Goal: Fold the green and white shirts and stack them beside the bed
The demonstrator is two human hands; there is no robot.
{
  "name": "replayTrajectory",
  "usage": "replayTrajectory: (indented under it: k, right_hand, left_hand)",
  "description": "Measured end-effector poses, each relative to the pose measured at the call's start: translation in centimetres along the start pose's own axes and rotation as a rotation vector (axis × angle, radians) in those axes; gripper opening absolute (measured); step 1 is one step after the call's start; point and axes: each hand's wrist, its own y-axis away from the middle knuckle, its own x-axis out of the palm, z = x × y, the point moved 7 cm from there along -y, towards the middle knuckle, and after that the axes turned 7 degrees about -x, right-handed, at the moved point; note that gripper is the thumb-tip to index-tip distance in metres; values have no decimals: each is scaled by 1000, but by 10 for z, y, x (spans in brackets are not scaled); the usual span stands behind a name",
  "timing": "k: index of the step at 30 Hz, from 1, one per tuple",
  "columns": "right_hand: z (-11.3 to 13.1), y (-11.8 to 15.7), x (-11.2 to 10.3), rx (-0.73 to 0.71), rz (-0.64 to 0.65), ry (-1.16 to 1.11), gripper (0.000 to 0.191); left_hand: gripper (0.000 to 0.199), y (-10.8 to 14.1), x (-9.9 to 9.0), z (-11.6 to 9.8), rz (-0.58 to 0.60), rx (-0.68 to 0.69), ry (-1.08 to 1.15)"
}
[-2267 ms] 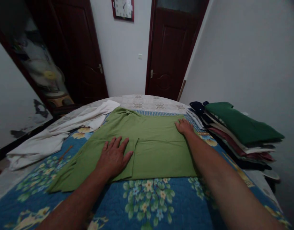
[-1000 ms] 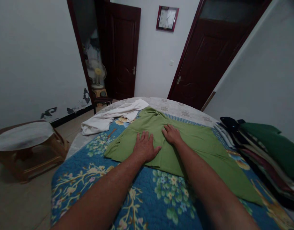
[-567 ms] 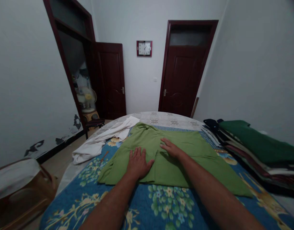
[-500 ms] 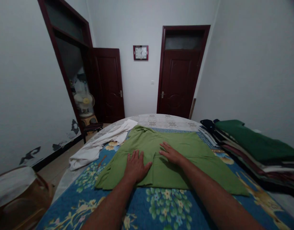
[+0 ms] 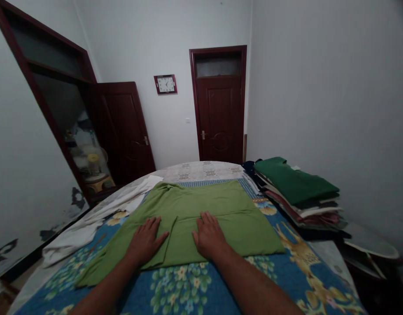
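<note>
A green cloth garment point(image 5: 234, 201) lies spread on a blue floral cloth point(image 5: 181, 288), with a folded part and a crease at its left. My left hand point(image 5: 147, 240) rests palm down on the left part of the garment, fingers spread and thumb out. Near the garment's middle, my right hand point(image 5: 209, 236) also lies flat, its fingers pointing away from me. Neither hand grips anything.
On the right stands a stack of folded clothes with a dark green one point(image 5: 296, 181) on top. A white cloth point(image 5: 73, 236) lies along the table's left edge. A patterned white cover point(image 5: 201, 169) shows at the far edge. Beyond are two dark red doors point(image 5: 221, 118).
The view has turned to the right. My right hand has come nearer to me and lies flatter on the garment. My left hand stays on the garment's left part.
</note>
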Motion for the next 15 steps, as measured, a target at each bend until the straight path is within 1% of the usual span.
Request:
replayTrajectory:
  k: [3, 8, 11, 15]
  right_hand:
    - [1, 0, -7, 13, -24, -10, 56]
    - [1, 1, -19, 25, -80, 3, 38]
    - [0, 1, -22, 26, -74, 14, 33]
    - [-1, 1, -21, 6, -42, 26, 33]
  left_hand:
    - [80, -3, 2, 3, 7, 6, -24]
    - [80, -6, 6, 5, -3, 35, -27]
    - [76, -5, 6, 1, 0, 36, -33]
    - [74, -2, 2, -4, 52, 2, -78]
